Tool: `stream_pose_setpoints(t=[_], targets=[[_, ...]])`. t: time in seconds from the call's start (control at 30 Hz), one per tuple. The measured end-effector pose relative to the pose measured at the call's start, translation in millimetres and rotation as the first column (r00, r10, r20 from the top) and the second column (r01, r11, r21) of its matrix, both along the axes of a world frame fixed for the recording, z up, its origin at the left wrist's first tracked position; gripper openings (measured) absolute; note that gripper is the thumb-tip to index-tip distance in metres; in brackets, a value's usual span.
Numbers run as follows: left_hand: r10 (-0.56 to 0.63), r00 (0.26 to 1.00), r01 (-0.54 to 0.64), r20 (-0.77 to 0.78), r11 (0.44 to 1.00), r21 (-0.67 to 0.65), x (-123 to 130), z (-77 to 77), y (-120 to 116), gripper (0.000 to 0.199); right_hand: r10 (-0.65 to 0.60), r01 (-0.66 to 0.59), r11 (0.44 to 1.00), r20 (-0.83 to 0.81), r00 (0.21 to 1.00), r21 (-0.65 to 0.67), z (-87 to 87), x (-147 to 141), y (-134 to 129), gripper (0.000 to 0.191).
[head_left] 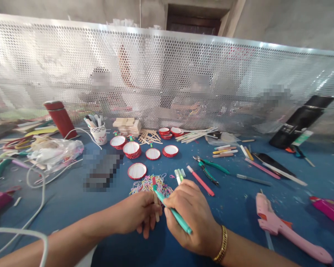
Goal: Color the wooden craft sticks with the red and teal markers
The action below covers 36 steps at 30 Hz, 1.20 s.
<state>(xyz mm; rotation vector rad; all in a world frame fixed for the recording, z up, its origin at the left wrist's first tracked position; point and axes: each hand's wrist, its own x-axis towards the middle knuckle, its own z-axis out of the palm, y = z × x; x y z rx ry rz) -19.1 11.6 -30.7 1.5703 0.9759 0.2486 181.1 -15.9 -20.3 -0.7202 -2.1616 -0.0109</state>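
My left hand (pixel 145 212) pinches a wooden craft stick (pixel 156 213) upright, its upper end coloured red with a green band below. A teal felt-tip marker (pixel 180 219) is gripped in my right hand (pixel 193 215), its tip touching the stick at the green band. Behind both hands lies a heap of pastel rubber bands (pixel 141 185). Just beyond the heap is a round white disc with a red rim (pixel 137 171). A green-and-white marker (pixel 179 177) and a red marker (pixel 200 181) rest near my right hand.
Farther back stand stacked red-rimmed discs (pixel 131 148), loose craft sticks (pixel 150 137) and a cup of pens (pixel 99 135). Green pliers (pixel 208 171) and a pink glue gun (pixel 292 233) lie right. A white cable (pixel 40 207) winds along the left. A perforated metal screen (pixel 156 74) closes the back.
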Motion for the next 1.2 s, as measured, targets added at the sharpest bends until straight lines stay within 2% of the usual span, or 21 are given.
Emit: stream_pose_setpoints(t=[0.27, 0.47, 0.6, 0.7, 0.83, 1.1, 1.2], targets=[[-0.013, 1.000, 0.013, -0.013, 1.000, -0.012, 1.7, 8.3, -0.8, 0.015, -0.005, 0.005, 1.000, 0.030, 1.000, -0.005, 2.8, -1.6, 0.1, 0.008], [-0.015, 1.000, 0.015, -0.013, 1.000, -0.009, 1.3, 7.9, -0.5, 0.019, -0.056, 0.056, 0.998, -0.007, 0.998, 0.031, 2.2, 3.0, 2.3, 0.007], [0.002, 1.000, -0.002, -0.003, 0.999, -0.051, 1.6, 7.6, -0.6, 0.020, -0.011, 0.013, 0.998, -0.033, 0.999, 0.058, 2.0, 4.6, 1.7, 0.007], [-0.016, 1.000, 0.016, 0.003, 0.999, -0.032, 1.3, 9.3, -0.9, 0.016, 0.020, -0.020, 0.999, -0.005, 1.000, 0.036, 2.1, 3.1, 1.9, 0.008], [-0.019, 1.000, 0.019, -0.009, 1.000, -0.024, 0.5, 9.8, -0.3, 0.013, 0.018, -0.018, 1.000, 0.006, 1.000, -0.007, 1.1, 1.2, 4.0, 0.007], [0.005, 1.000, -0.005, -0.006, 0.999, -0.034, 2.8, 8.3, 0.4, 0.019, -0.024, 0.024, 1.000, -0.021, 0.999, 0.009, 0.3, 3.3, 3.2, 0.007], [0.005, 1.000, -0.005, 0.001, 0.999, -0.037, 2.9, 8.9, 0.7, 0.020, 0.010, -0.009, 1.000, -0.027, 1.000, 0.024, 1.5, 3.1, 2.0, 0.008]])
